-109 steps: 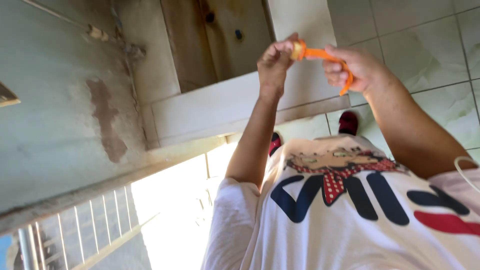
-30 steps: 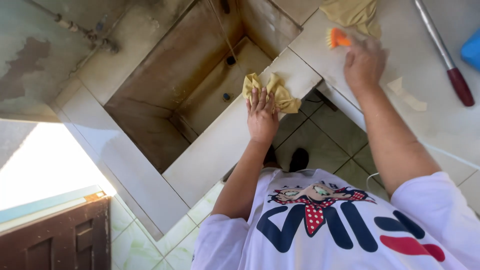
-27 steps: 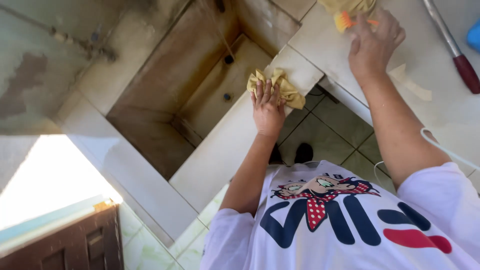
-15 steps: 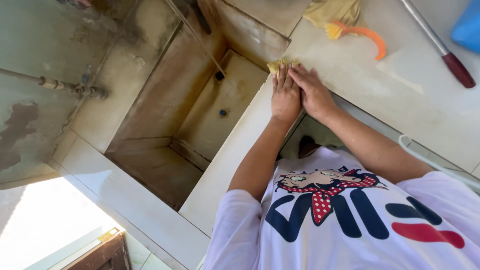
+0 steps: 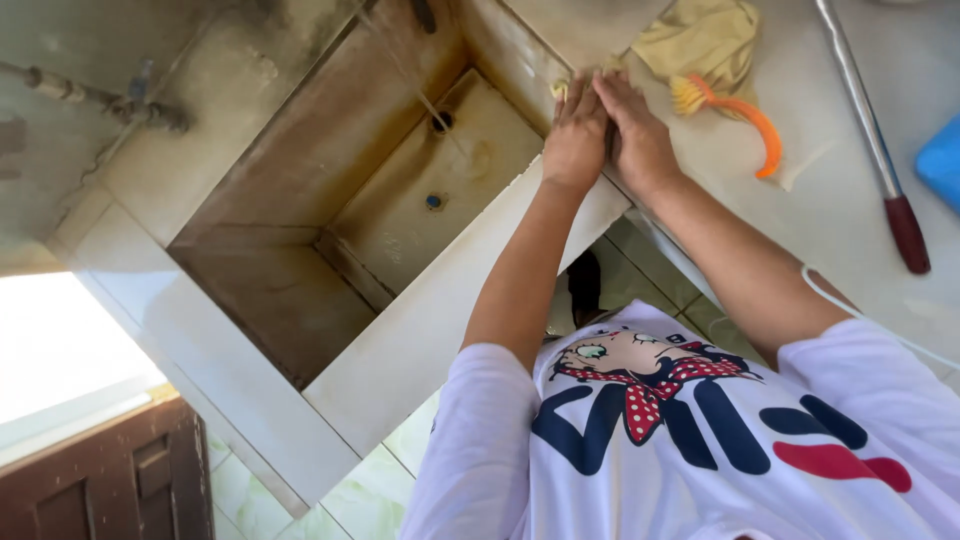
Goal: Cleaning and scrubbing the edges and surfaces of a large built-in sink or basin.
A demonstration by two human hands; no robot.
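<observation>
1. Yellow cloth (image 5: 560, 88) — crumpled, mostly hidden under the hands, on the sink rim (image 5: 440, 330).
2. Left hand (image 5: 577, 135) and right hand (image 5: 635, 130) — fingers flat, side by side, pressing the cloth.

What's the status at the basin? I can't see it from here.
Left hand and right hand pressed side by side on a yellow cloth at the basin rim. Orange brush lies beside, untouched. Nothing in the way.
</observation>
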